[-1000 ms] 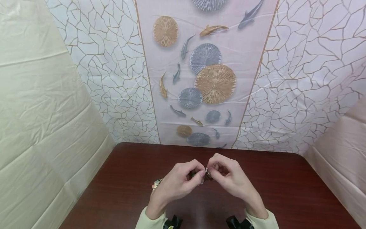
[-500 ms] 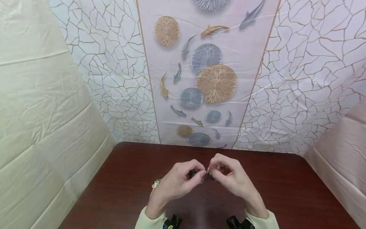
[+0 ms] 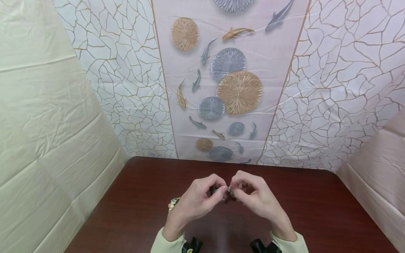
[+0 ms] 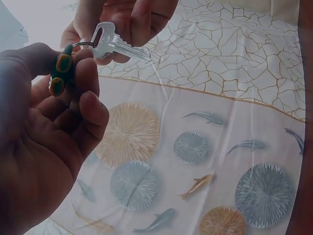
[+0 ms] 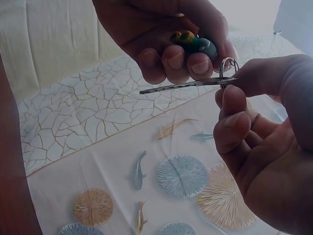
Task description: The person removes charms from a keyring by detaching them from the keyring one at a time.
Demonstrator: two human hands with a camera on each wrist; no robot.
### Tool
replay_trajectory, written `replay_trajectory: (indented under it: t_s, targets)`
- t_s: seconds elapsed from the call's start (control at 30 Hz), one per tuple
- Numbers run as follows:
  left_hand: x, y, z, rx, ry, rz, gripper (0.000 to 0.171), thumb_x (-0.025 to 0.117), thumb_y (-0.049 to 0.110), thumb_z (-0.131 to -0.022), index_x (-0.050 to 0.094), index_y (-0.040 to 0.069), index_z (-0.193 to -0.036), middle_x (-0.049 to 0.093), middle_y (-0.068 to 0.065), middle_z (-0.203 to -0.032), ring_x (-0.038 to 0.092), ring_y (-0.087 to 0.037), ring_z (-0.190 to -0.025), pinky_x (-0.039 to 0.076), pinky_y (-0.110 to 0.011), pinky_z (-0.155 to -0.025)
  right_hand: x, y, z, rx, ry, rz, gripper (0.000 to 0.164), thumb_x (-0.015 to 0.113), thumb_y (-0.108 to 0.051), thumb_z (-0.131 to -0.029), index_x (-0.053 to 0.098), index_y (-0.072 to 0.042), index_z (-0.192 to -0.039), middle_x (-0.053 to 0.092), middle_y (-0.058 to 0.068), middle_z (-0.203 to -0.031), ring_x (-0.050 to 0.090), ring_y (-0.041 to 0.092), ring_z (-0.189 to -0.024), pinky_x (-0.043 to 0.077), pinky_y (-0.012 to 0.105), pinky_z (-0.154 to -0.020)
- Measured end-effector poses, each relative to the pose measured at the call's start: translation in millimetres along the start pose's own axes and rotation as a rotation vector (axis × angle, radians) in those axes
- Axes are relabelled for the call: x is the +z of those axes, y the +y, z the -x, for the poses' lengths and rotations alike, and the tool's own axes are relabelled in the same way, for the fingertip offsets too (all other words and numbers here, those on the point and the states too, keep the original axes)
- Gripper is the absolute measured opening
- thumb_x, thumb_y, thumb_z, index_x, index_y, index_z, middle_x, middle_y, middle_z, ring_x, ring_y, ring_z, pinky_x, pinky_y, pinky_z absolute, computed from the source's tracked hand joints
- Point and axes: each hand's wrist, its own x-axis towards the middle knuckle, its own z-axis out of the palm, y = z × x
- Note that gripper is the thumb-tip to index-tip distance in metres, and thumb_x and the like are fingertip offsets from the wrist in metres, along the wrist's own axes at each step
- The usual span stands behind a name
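Above the table, my left hand [image 3: 197,198] and right hand [image 3: 257,196] meet at their fingertips. A small dark green charm with orange spots [image 4: 60,71] sits in the curled fingers of my left hand, its underside hidden. A silver key [image 4: 117,45] is threaded on a thin metal split ring [image 5: 221,68] beside the charm. My right thumb and fingers pinch the key's head and the ring. In the right wrist view the key's blade [image 5: 176,87] points left, just below the left fingertips. How the ring joins the charm is partly covered by fingers.
A dark red-brown table [image 3: 136,200] lies beneath both hands. Behind it hangs a patterned cloth [image 3: 221,88] with fish and round motifs, and pale fabric panels [image 3: 47,140] flank the sides. A beaded bracelet [image 3: 173,202] circles the left wrist.
Both hands stay in nearly the same place. Their fingertips, slightly apart half a second ago, are closer together again, and the key and ring have shifted a little between them.
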Motion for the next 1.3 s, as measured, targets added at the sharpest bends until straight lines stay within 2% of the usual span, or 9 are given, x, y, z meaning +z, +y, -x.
replay_trajectory:
  t_s: [0.17,0.23,0.43,0.7,0.87,1.0,1.2,1.3]
  targets:
    - [0.2,-1.0,-0.3,0.006,0.018,-0.004,0.004,0.057,0.014,-0.099,0.06,0.015,-0.097,0.061,0.005,-0.076,0.05,0.003,-0.064,0.041,-0.007,-0.055,2,-1,0,-0.024,-0.005,-0.016,0.032,0.061,0.019,-0.082,0.062,-0.012,-0.092,0.052,-0.002,-0.076,0.048,0.003,-0.058,0.039,0.018,-0.045]
    - [0.3,-1.5,-0.4,0.004,0.026,0.006,0.004,0.057,0.014,-0.099,0.06,0.013,-0.097,0.062,0.004,-0.075,0.05,0.002,-0.063,0.041,-0.008,-0.054,3,-1,0,-0.002,0.005,-0.009,0.03,0.061,0.017,-0.084,0.061,-0.011,-0.094,0.055,0.0,-0.076,0.05,0.005,-0.058,0.042,0.019,-0.046]
    - [0.8,-0.6,-0.3,-0.01,0.058,0.066,0.005,0.059,0.006,-0.096,0.061,0.011,-0.097,0.065,0.0,-0.076,0.056,0.0,-0.065,0.048,-0.011,-0.055,5,-5,0,0.138,0.072,0.022,0.021,0.067,0.005,-0.088,0.059,-0.011,-0.099,0.063,0.003,-0.072,0.057,0.008,-0.053,0.047,0.024,-0.045]
    - [3.4,0.3,-1.9,-0.013,0.101,0.133,0.005,0.061,0.003,-0.094,0.063,0.007,-0.095,0.069,-0.006,-0.078,0.063,-0.005,-0.066,0.053,-0.016,-0.057,6,-7,0,0.16,0.128,0.077,0.018,0.066,0.002,-0.089,0.063,-0.014,-0.095,0.065,0.0,-0.078,0.054,0.006,-0.053,0.045,0.024,-0.045]
    - [2.4,1.8,-2.4,-0.024,0.094,0.173,0.005,0.059,0.011,-0.098,0.063,0.011,-0.096,0.068,-0.001,-0.08,0.061,0.0,-0.069,0.054,-0.019,-0.057,6,-7,0,0.099,0.097,0.033,0.019,0.063,0.006,-0.09,0.064,-0.013,-0.094,0.063,0.0,-0.08,0.051,0.006,-0.051,0.045,0.023,-0.045]
    - [1.2,2.0,-2.2,-0.027,0.092,0.157,0.006,0.06,0.014,-0.098,0.066,0.014,-0.096,0.068,0.001,-0.081,0.06,0.002,-0.07,0.054,-0.02,-0.057,6,-8,-1,0.05,0.058,0.008,0.022,0.061,0.008,-0.09,0.065,-0.013,-0.096,0.062,0.0,-0.082,0.054,0.006,-0.058,0.045,0.023,-0.047]
    - [-1.3,1.8,-1.4,0.003,0.096,0.136,0.007,0.064,0.015,-0.096,0.071,0.015,-0.096,0.068,0.003,-0.082,0.057,0.001,-0.069,0.051,-0.02,-0.055,4,-10,-1,0.038,0.011,-0.014,0.023,0.064,0.008,-0.088,0.064,-0.013,-0.099,0.063,0.0,-0.084,0.059,0.011,-0.064,0.047,0.022,-0.048]
    - [-2.4,2.1,-1.7,0.021,0.099,0.132,0.006,0.066,0.013,-0.094,0.071,0.015,-0.096,0.068,0.003,-0.082,0.056,0.0,-0.069,0.049,-0.018,-0.054,3,-11,-1,0.005,-0.004,-0.026,0.026,0.064,0.011,-0.087,0.063,-0.011,-0.1,0.063,0.002,-0.087,0.062,0.012,-0.068,0.051,0.023,-0.054]
